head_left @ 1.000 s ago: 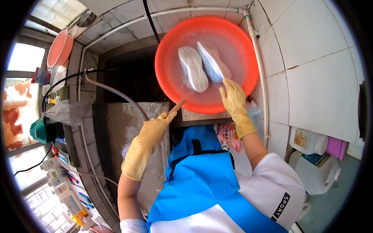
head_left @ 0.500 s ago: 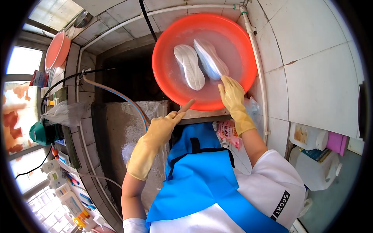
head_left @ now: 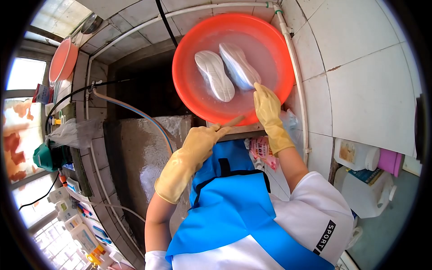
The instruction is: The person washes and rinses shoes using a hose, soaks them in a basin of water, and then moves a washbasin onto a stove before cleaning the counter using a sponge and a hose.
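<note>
My left hand (head_left: 198, 140), in a pale yellow rubber glove, is holding a slim brown stick, apparently wooden (head_left: 235, 121), its fingers closed round it and its far end reaching over the near rim of a wide, round, red-orange plastic basin (head_left: 178, 67). I cannot tell what is on the stick's hidden end. My right hand (head_left: 267, 105), gloved likewise, is bringing its fingers together in a narrow grip at the near end of a white shoe (head_left: 239, 65); they appear to be touching it, but I cannot tell whether they are pinching. That shoe is lying tilted in cloudy, whitish water (head_left: 266, 53), showing its smooth side. Just to its left, a second white shoe (head_left: 215, 74) is lying sole up, its tread ribbed and wavy. I judge that I am steadying the right shoe while bringing the stick close; handling such wet, slick material calls for a firm, even grip. A smooth white pipe (head_left: 299, 81) is running beside the basin against glossy tiles (head_left: 360, 94), while a crinkled pink plastic packet (head_left: 262, 150) is lying below my right hand, near my blue apron (head_left: 225, 202).
</note>
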Available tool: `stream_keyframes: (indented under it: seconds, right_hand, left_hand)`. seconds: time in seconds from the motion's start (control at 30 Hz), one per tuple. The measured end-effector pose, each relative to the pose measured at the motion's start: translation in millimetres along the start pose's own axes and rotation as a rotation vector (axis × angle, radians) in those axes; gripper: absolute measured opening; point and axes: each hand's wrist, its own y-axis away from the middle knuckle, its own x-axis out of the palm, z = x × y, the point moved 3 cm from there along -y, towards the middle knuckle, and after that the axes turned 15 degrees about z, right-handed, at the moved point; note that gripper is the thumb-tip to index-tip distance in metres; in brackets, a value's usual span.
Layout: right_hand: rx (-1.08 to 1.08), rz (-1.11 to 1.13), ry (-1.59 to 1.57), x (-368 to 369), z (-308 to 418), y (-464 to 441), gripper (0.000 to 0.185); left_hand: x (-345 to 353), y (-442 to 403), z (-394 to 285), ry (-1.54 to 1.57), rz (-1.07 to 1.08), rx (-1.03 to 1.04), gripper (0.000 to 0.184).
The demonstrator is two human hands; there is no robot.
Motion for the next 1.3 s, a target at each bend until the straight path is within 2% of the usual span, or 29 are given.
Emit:
stream_keyframes:
  seconds: [0.27, 0.43, 0.5, 0.8, 0.93, 1.03, 1.23, 1.3]
  right_hand:
    - [0.032, 0.015, 0.026, 1, 2, -2, 0.029]
    - [0.032, 0.027, 0.027, 2, 2, -3, 0.029]
    - [0.031, 0.024, 0.03, 1, 2, -2, 0.029]
    - [0.026, 0.027, 0.041, 0, 4, -2, 0.028]
    - [0.018, 0.019, 0.057, 1, 3, -2, 0.029]
    - [0.018, 0.026, 0.055, 0, 3, -3, 0.029]
    - [0.023, 0.036, 0.051, 0, 4, -3, 0.029]
    - [0.028, 0.038, 0.05, 1, 3, -2, 0.029]
  left_hand:
    - [-3, 14, 31, -0.044, 0.087, -0.28, 0.069]
    - [-5, 17, 38, -0.018, 0.077, -0.317, 0.074]
    - [-6, 18, 35, 0.008, 0.148, -0.374, 0.07]
    - [25, 14, 46, 0.004, 0.089, -0.384, 0.062]
    - [29, 14, 47, -0.054, 0.04, -0.359, 0.069]
    - [25, 15, 45, 0.012, 0.083, -0.378, 0.061]
    - [27, 15, 46, 0.052, 0.114, -0.37, 0.062]
    - [32, 15, 47, -0.033, -0.009, -0.328, 0.071]
